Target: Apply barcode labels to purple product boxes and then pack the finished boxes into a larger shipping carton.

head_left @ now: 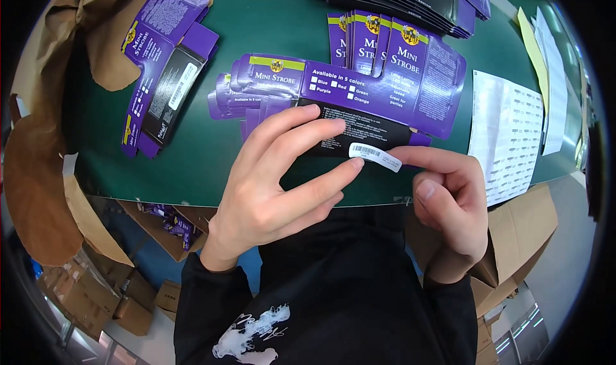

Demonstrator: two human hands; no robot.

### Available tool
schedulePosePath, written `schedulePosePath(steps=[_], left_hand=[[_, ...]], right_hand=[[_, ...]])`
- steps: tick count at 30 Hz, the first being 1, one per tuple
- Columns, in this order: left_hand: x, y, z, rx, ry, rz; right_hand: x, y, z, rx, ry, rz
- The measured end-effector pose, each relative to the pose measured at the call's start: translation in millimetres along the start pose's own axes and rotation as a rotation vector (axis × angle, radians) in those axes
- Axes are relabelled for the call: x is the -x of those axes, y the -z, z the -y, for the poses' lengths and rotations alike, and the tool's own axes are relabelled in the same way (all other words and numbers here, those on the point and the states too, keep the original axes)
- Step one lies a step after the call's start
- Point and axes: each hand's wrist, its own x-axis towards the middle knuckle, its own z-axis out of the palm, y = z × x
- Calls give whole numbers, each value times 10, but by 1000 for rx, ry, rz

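Two bare hands worked at the near edge of a green table (212, 166). At far left, brown paper (38, 185) hung over the table edge, and a small pile of flattened purple cartons (163, 70) lay just beyond it. The left hand (282, 185) rested with its fingers spread flat and extended on the black panel of a flat purple carton (359, 102), which lay on top of a fanned pile at the table's near edge; this hand gripped nothing, and its middle fingertip touched the left end of a white barcode sticker (375, 156). The sticker lay on the black panel. The right hand (452, 201) pinched the sticker's right end between thumb and forefinger, the other fingers curled in. Farther right, a white label sheet (507, 140) lay on the table, well apart from the carton.
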Motion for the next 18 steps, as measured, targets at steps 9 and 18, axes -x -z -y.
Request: schedulePosePath(steps=[9,18], left_hand=[[6,-14,16,12,21,36],[10,-25,6,-5,38,35]], right_hand=[[-30,26,-6,-3,-26,12],[-51,30,-8,-24,-49,22]])
